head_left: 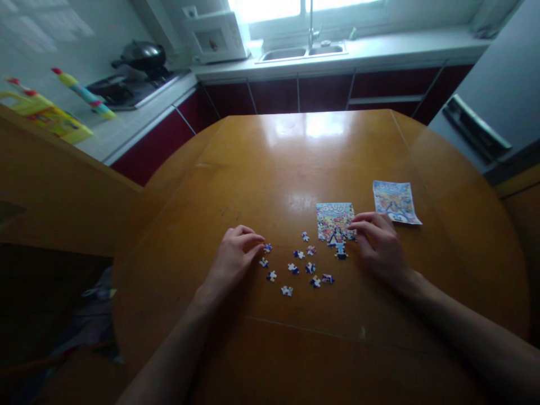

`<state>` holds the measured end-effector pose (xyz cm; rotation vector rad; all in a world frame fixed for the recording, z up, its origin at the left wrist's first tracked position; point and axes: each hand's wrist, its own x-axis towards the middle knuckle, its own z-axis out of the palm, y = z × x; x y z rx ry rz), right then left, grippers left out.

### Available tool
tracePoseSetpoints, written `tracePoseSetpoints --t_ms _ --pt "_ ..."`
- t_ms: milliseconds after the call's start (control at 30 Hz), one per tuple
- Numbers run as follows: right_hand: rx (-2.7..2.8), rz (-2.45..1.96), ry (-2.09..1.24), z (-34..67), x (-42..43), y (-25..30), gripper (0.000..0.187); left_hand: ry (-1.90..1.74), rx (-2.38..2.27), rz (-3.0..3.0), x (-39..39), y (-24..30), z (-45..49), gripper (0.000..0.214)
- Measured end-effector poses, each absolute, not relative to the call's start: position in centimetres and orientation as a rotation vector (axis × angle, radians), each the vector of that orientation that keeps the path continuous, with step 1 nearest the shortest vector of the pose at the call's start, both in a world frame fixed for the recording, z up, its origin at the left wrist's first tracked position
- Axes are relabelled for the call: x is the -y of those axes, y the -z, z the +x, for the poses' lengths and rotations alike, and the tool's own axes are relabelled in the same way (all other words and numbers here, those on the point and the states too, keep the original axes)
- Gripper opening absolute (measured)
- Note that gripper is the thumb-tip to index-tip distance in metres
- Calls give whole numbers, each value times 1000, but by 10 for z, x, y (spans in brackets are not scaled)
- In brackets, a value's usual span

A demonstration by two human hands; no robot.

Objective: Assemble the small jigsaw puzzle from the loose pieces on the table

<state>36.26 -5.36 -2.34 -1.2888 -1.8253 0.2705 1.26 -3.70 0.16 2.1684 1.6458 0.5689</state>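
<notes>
From my end the biggest thing in view is the wooden table (pixel 253 185), with the puzzle (pixel 335 219) lying flat on it, right of the middle. The counter (pixel 405 48) runs along the wall well beyond the puzzle, its double sink (pixel 307 51) almost straight past it, and a pot (pixel 145 55) stands on the hob far off to the puzzle's left. My left hand (pixel 236 253) is to the left of the puzzle, well apart from it, thumb and fingers nearly together at one small piece (pixel 268 247); I can't tell if they grip it. My right hand (pixel 382 247) is at the puzzle's right edge, fingers curled and fingertips close together; whether they pinch anything is hidden from me. The sheet (pixel 394 199), printed with a similar picture, lies to the puzzle's right and slightly creased. The puzzle is mostly joined, with a ragged near edge where one blue-and-dark tab (pixel 341 253) juts out. Smallest are the loose pieces (pixel 310 268), scattered to the left of the puzzle and nearer to me, some showing white.
</notes>
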Motion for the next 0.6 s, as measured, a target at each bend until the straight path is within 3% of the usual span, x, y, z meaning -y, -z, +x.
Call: tracePoseSetpoints --t_ms 600 --pt "1834 -1233 -307 357 58 20 19 -640 -1455 2186 48 2 44 14"
